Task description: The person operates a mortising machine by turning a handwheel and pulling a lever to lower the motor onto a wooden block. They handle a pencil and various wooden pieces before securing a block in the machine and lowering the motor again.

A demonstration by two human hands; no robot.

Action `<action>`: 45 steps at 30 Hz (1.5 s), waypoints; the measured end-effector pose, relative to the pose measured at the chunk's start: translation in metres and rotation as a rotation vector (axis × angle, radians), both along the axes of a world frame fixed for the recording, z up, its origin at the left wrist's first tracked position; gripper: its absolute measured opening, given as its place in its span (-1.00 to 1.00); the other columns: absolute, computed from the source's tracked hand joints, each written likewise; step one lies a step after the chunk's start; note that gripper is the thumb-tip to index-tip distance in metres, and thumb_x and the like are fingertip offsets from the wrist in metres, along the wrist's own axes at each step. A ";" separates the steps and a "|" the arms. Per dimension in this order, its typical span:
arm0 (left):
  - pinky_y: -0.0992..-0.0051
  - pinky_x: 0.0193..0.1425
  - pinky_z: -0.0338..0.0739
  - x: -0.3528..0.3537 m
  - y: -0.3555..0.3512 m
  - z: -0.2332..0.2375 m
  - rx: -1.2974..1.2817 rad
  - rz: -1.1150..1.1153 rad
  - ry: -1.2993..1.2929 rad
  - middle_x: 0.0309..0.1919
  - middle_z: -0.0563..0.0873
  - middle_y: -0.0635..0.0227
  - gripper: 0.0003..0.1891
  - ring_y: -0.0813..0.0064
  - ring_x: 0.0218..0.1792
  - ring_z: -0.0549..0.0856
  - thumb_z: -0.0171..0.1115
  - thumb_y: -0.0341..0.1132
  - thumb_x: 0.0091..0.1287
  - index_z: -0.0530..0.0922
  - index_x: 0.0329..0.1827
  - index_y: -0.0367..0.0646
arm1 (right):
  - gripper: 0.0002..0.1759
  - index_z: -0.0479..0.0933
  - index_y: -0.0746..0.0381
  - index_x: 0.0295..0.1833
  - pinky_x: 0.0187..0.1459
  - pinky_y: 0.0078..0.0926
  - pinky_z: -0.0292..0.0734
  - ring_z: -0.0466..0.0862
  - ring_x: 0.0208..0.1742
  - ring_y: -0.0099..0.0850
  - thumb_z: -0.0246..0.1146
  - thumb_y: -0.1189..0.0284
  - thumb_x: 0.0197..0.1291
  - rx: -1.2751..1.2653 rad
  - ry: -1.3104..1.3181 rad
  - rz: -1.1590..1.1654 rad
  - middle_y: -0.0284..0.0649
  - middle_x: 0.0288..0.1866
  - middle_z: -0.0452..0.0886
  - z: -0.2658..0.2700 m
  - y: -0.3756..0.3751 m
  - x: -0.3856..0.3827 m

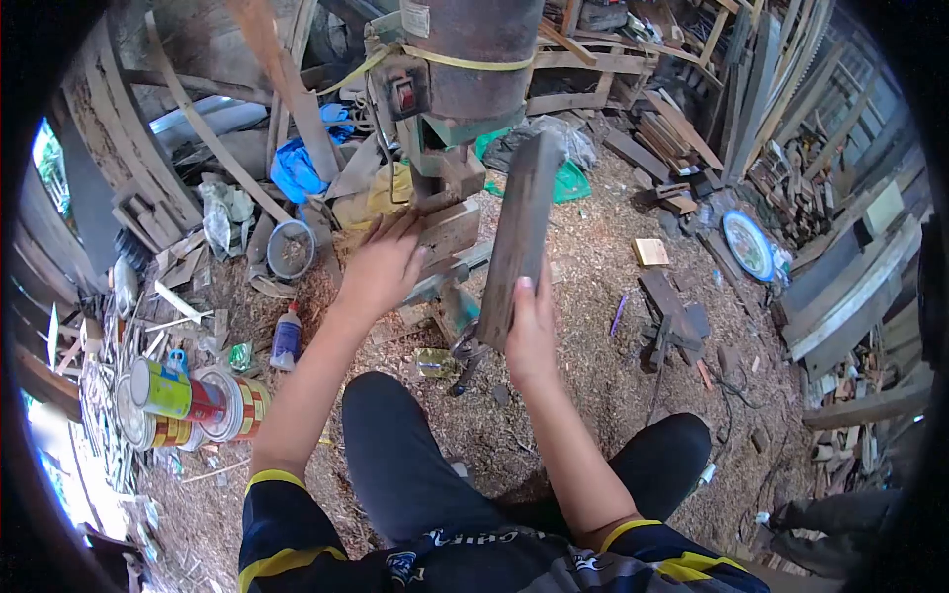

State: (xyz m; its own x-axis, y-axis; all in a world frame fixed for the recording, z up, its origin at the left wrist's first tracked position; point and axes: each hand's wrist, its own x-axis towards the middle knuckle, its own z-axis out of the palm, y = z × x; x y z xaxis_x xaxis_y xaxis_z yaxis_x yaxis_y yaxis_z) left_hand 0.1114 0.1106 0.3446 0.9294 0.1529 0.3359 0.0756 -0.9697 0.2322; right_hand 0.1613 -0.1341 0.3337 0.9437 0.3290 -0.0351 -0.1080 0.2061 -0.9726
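Note:
My right hand point(534, 331) grips the lower end of a long dark wooden board point(522, 232), which stands up at a slight tilt in front of me. My left hand point(384, 265) lies with its fingers spread on the left part of a wooden block point(450, 229). That block sits under the head of a green and grey machine point(470, 59) with a red switch. The board is to the right of the block and partly covers the machine's front.
Wood shavings cover the ground. Paint cans point(168, 390) and a bottle point(287, 338) stand at the left, below a small bucket point(292, 249). At the right are a light wood block point(650, 251), dark offcuts point(672, 314), a blue-rimmed basin point(748, 245) and stacked boards.

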 end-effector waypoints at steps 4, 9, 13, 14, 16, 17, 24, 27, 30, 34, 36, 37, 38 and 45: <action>0.06 0.78 0.35 -0.004 0.009 0.003 -0.018 -0.065 0.015 0.57 0.59 -0.09 -0.48 -0.05 0.61 0.54 0.21 -0.25 0.59 0.55 0.52 -0.32 | -0.27 0.04 0.23 0.90 0.78 -0.27 0.07 0.19 0.86 -0.21 -0.06 0.19 0.82 -0.040 0.043 0.063 -0.03 0.89 0.16 0.007 0.019 -0.011; 0.07 0.80 0.33 -0.006 0.018 -0.004 0.033 -0.128 -0.019 0.61 0.55 -0.13 -0.45 -0.06 0.65 0.50 0.19 -0.30 0.56 0.51 0.55 -0.37 | -0.29 0.08 0.25 0.89 0.78 -0.27 0.07 0.22 0.84 -0.21 -0.08 0.18 0.82 0.086 -0.046 -0.063 -0.05 0.89 0.19 0.026 0.030 -0.018; 0.06 0.80 0.33 -0.006 0.020 -0.010 0.060 -0.138 -0.042 0.62 0.54 -0.14 -0.42 -0.07 0.66 0.50 0.19 -0.31 0.54 0.48 0.59 -0.37 | -0.31 0.11 0.28 0.87 0.76 -0.27 0.11 0.27 0.82 -0.18 -0.09 0.22 0.81 -0.011 -0.002 -0.032 0.00 0.85 0.25 0.019 0.037 -0.015; 0.06 0.80 0.33 -0.006 0.022 -0.011 0.068 -0.147 -0.058 0.62 0.53 -0.14 -0.41 -0.08 0.66 0.50 0.20 -0.31 0.53 0.47 0.59 -0.38 | -0.31 0.12 0.29 0.87 0.76 -0.27 0.12 0.28 0.81 -0.17 -0.10 0.23 0.81 -0.044 0.015 -0.022 0.02 0.84 0.27 0.017 0.039 -0.014; 0.05 0.80 0.33 -0.006 0.023 -0.013 0.055 -0.162 -0.059 0.62 0.53 -0.14 -0.40 -0.07 0.66 0.50 0.20 -0.31 0.52 0.47 0.59 -0.38 | -0.32 0.13 0.30 0.86 0.75 -0.27 0.13 0.30 0.80 -0.16 -0.10 0.25 0.81 -0.081 0.033 -0.016 0.03 0.83 0.29 0.017 0.040 -0.015; 0.05 0.80 0.32 -0.005 0.025 -0.013 0.046 -0.168 -0.058 0.63 0.53 -0.14 -0.39 -0.07 0.66 0.49 0.20 -0.30 0.52 0.47 0.59 -0.39 | -0.30 0.11 0.28 0.87 0.75 -0.27 0.12 0.28 0.81 -0.20 -0.08 0.21 0.82 -0.042 -0.002 -0.057 -0.01 0.84 0.25 0.019 0.041 -0.015; 0.06 0.83 0.26 -0.004 0.026 -0.009 0.040 -0.178 -0.042 0.66 0.47 -0.16 -0.35 -0.08 0.69 0.45 0.16 -0.32 0.48 0.43 0.63 -0.40 | -0.30 0.11 0.30 0.87 0.74 -0.29 0.16 0.32 0.78 -0.24 -0.07 0.19 0.83 -0.061 0.079 -0.062 -0.04 0.84 0.26 0.005 0.052 -0.010; 0.05 0.83 0.26 -0.006 0.025 -0.013 0.035 -0.192 -0.052 0.66 0.48 -0.18 -0.33 -0.09 0.69 0.45 0.16 -0.33 0.44 0.43 0.63 -0.42 | -0.33 0.14 0.26 0.87 0.71 -0.33 0.21 0.36 0.76 -0.27 -0.07 0.24 0.82 0.049 0.118 -0.059 -0.09 0.81 0.33 0.033 0.053 -0.011; 0.02 0.83 0.26 -0.005 0.025 -0.014 0.034 -0.165 -0.054 0.63 0.52 -0.15 -0.34 -0.07 0.67 0.48 0.20 -0.33 0.40 0.48 0.58 -0.40 | -0.33 0.14 0.26 0.87 0.70 -0.33 0.22 0.37 0.74 -0.27 -0.07 0.24 0.82 0.015 0.105 -0.035 -0.08 0.80 0.34 0.025 0.057 -0.008; 0.02 0.83 0.27 -0.005 0.022 -0.013 0.042 -0.169 -0.087 0.63 0.52 -0.14 -0.33 -0.07 0.67 0.48 0.19 -0.33 0.40 0.46 0.59 -0.40 | -0.33 0.15 0.28 0.86 0.69 -0.33 0.24 0.39 0.73 -0.27 -0.08 0.24 0.83 -0.044 0.082 -0.003 -0.06 0.79 0.35 0.023 0.053 -0.006; 0.02 0.83 0.27 -0.006 0.022 -0.015 0.059 -0.165 -0.089 0.63 0.52 -0.14 -0.33 -0.07 0.67 0.48 0.19 -0.33 0.40 0.46 0.59 -0.40 | -0.34 0.16 0.28 0.85 0.69 -0.33 0.23 0.38 0.73 -0.27 -0.10 0.24 0.83 0.081 0.187 -0.028 -0.05 0.78 0.36 0.029 0.050 -0.007; 0.02 0.82 0.28 -0.005 0.022 -0.014 0.051 -0.166 -0.086 0.63 0.52 -0.14 -0.33 -0.07 0.67 0.48 0.18 -0.33 0.40 0.46 0.59 -0.40 | -0.34 0.16 0.28 0.85 0.69 -0.33 0.23 0.38 0.73 -0.27 -0.10 0.24 0.83 0.085 0.187 -0.026 -0.05 0.78 0.36 0.030 0.050 -0.007; 0.02 0.82 0.28 -0.005 0.023 -0.014 0.042 -0.166 -0.084 0.63 0.52 -0.14 -0.33 -0.07 0.66 0.49 0.18 -0.33 0.40 0.46 0.59 -0.40 | -0.31 0.16 0.28 0.85 0.69 -0.30 0.24 0.39 0.72 -0.27 -0.06 0.19 0.82 0.085 0.102 -0.067 -0.07 0.76 0.38 0.030 0.050 -0.008; 0.01 0.81 0.30 -0.005 0.023 -0.015 0.038 -0.171 -0.087 0.63 0.51 -0.15 -0.32 -0.08 0.66 0.49 0.19 -0.33 0.39 0.45 0.60 -0.40 | -0.33 0.19 0.33 0.83 0.65 -0.29 0.33 0.48 0.65 -0.29 -0.09 0.20 0.83 0.065 0.209 -0.013 -0.04 0.68 0.46 0.020 0.047 -0.001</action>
State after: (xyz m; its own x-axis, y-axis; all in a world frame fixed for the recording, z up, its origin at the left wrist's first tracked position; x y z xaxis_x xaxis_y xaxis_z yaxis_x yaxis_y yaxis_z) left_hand 0.1066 0.1332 0.3300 0.9079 -0.0185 0.4187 -0.1094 -0.9749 0.1941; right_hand 0.1599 -0.0874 0.3536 0.9223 0.3249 -0.2095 -0.3027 0.2700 -0.9140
